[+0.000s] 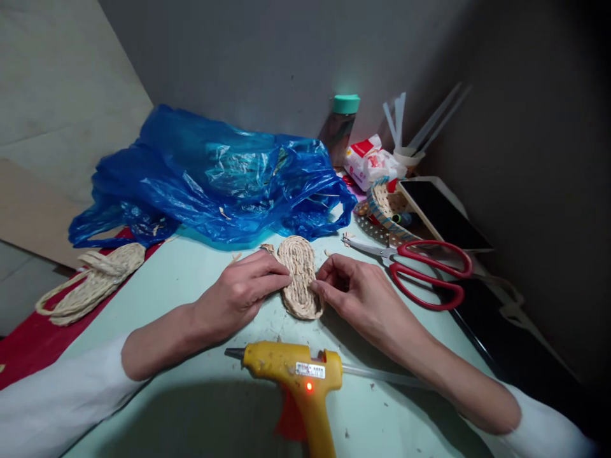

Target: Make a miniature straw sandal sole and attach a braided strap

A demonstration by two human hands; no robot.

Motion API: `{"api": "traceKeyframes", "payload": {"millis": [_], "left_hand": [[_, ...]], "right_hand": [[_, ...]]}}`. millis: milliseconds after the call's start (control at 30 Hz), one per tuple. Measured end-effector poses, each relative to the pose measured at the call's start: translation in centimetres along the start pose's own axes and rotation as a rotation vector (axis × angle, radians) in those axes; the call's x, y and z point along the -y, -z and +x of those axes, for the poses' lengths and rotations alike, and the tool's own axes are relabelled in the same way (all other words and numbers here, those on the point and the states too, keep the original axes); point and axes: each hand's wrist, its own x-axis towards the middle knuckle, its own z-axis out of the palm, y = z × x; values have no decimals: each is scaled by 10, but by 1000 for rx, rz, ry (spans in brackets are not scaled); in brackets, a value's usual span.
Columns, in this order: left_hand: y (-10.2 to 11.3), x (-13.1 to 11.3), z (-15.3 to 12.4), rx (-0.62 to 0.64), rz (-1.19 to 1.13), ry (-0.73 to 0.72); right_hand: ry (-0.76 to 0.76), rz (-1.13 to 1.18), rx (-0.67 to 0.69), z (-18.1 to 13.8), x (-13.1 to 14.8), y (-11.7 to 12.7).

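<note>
A small sole-shaped piece of coiled straw braid (pixel 300 270) lies on the pale green table between my hands. My left hand (pixel 243 286) grips its left edge, fingers together. On its right edge, my right hand (pixel 351 286) pinches with thumb and curled fingers. Just below lies a yellow glue gun (pixel 291 362), its nozzle to the left, its red light lit and a clear glue stick (pixel 382 374) in its back. Scissors with red handles (pixel 415 267) rest right of my right hand, blades slightly apart. A finished-looking woven straw slipper (pixel 98 283) sits at the far left.
A crumpled blue plastic bag (pixel 214 178) spreads along the back. Behind stand a bottle with a green lid (pixel 344 121), a tissue pack (pixel 370 162) and a cup of glue sticks (pixel 408 156). At right are a woven basket (pixel 382 197) and a dark-screened tablet (pixel 443 213).
</note>
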Motion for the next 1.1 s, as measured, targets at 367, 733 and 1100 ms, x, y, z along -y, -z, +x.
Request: {"api": "traceKeyframes", "payload": {"millis": [367, 733, 1100], "left_hand": [[-3, 1, 0, -8, 40, -9], [-4, 1, -1, 6, -7, 42], [3, 2, 2, 89, -34, 68]], "right_hand": [[-1, 33, 14, -3, 5, -2], [142, -89, 81, -3, 1, 3], [195, -144, 62, -4, -1, 4]]}}
